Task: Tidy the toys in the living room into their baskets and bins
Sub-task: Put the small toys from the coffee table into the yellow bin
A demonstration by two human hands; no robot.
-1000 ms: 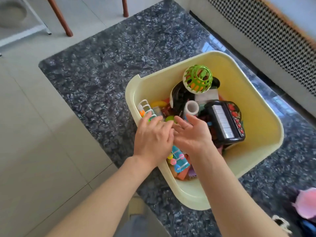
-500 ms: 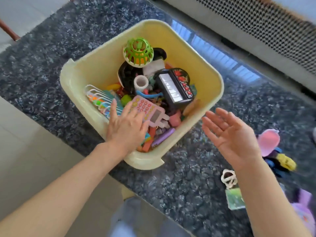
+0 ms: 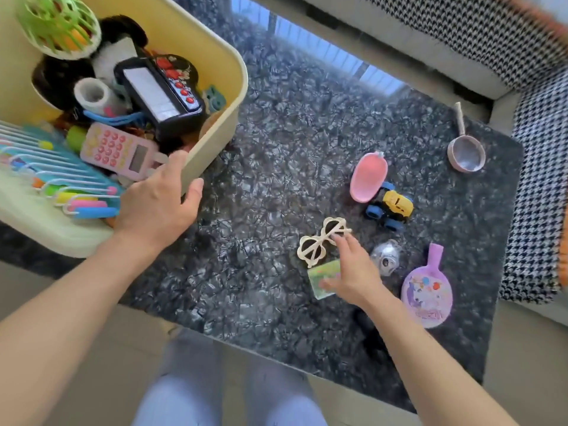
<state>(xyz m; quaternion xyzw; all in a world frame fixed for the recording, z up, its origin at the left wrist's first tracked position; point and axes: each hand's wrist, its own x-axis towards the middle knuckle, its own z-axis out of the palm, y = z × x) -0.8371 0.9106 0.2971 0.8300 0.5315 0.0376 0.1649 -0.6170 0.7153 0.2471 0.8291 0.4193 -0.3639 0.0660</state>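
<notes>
The yellow bin sits at the upper left of the dark rug, filled with toys, including a pink calculator and a black keyboard. Your left hand grips the bin's near rim, fingers inside, thumb outside. Your right hand hovers with fingers spread loosely over a green card, fingertips touching the heart-shaped sunglasses. Just beyond lie a yellow car, a pink scoop and a purple paddle.

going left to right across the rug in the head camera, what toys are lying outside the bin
heart-shaped sunglasses → green card → pink scoop → yellow toy truck → purple paddle → small pan
</notes>
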